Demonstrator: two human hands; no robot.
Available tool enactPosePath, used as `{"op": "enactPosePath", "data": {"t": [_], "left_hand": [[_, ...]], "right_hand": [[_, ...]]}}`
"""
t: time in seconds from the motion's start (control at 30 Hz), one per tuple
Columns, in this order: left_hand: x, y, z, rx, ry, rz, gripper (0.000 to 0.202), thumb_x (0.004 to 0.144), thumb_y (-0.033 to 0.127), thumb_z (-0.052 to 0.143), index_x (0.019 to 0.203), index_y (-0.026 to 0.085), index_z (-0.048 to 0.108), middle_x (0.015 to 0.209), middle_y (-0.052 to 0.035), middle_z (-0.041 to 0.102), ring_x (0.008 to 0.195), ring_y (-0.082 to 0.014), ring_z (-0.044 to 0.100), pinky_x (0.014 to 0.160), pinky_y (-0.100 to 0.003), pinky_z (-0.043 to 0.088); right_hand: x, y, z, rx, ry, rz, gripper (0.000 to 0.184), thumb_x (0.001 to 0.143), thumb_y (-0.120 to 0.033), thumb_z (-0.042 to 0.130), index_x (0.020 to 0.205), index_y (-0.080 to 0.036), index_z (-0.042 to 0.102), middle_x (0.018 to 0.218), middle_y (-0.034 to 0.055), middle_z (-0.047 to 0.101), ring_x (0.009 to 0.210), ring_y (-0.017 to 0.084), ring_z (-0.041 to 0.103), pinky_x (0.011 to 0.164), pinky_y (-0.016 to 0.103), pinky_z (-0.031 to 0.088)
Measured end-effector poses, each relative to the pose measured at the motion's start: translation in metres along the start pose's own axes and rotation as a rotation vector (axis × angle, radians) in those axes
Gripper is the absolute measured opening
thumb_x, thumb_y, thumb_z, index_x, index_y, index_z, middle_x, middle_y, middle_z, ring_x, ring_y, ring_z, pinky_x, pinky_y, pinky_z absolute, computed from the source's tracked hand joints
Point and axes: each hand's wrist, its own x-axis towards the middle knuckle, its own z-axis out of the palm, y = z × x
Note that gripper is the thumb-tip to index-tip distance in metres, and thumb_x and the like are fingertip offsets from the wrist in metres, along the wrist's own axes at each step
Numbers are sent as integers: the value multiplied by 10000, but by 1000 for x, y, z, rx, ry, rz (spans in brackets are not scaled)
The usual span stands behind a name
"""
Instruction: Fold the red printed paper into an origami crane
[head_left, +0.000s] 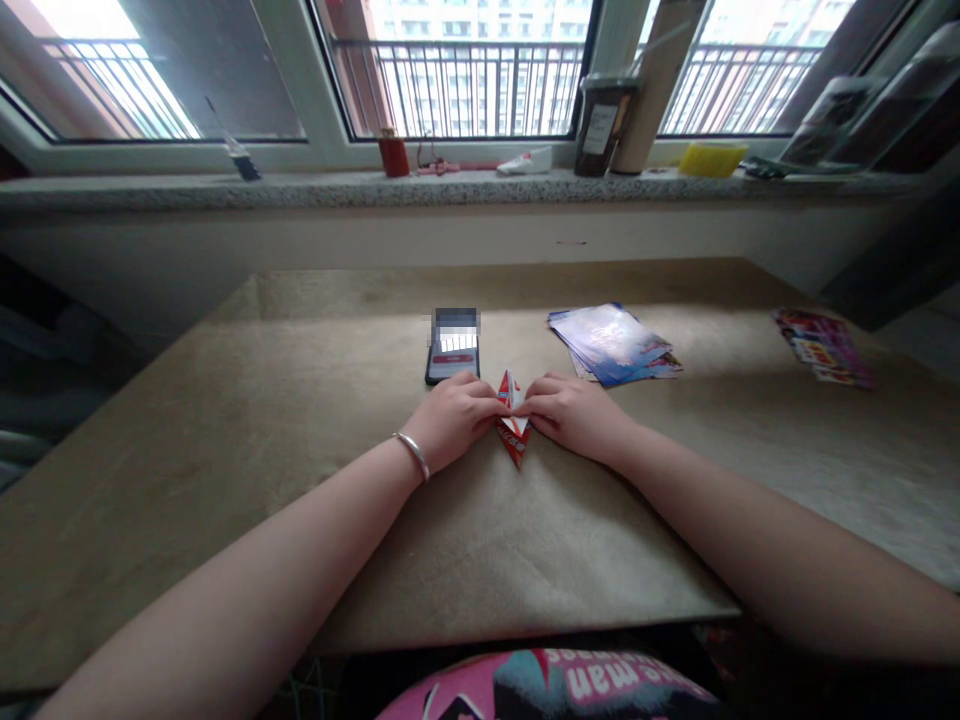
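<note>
Windows (465,80) light a counter (225,450), with a folded paper (517,445) near its middle, between the two hands. The left hand (456,415) and right hand (576,415) have their fingers nearly closed, pinching its opposite sides, presumably to steady the creases evenly. The phone (454,350) lies screen up just beyond the left hand, perhaps for easy viewing; loose sheets (615,345) sit beyond the right, out of the way.

The broad tan tabletop (525,560) looks smooth, with a soft sheen. Toward its far edge, the blue-and-white rectangular sheets (613,345) look like glossy paper; the black rectangular phone (454,350) has a smooth, reflective screen. The pointed red-and-white folded piece (515,428) looks like printed paper; the round silver bracelet (415,453), shiny metal.
</note>
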Motion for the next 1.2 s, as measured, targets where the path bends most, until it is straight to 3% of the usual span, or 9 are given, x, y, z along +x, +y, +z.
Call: {"op": "enactPosePath", "data": {"t": [0.5, 1.2], "left_hand": [[0, 8, -10, 301, -100, 152, 205, 893, 190, 502, 1022, 221, 658, 884, -43, 626, 777, -153, 536, 664, -261, 446], [-5, 6, -16, 239, -197, 45, 241, 881, 184, 498, 1038, 251, 669, 906, -34, 624, 829, -149, 559, 715, -254, 471]], "right_hand": [[1, -4, -11, -162, -86, -117, 244, 894, -194, 463, 976, -218, 691, 888, 58, 652, 750, 155, 536, 642, 268, 370], [-10, 7, -15, -133, -90, -63, 218, 859, -215, 507, 880, -241, 723, 846, 30, 679, 731, 138, 590, 633, 265, 368]]}}
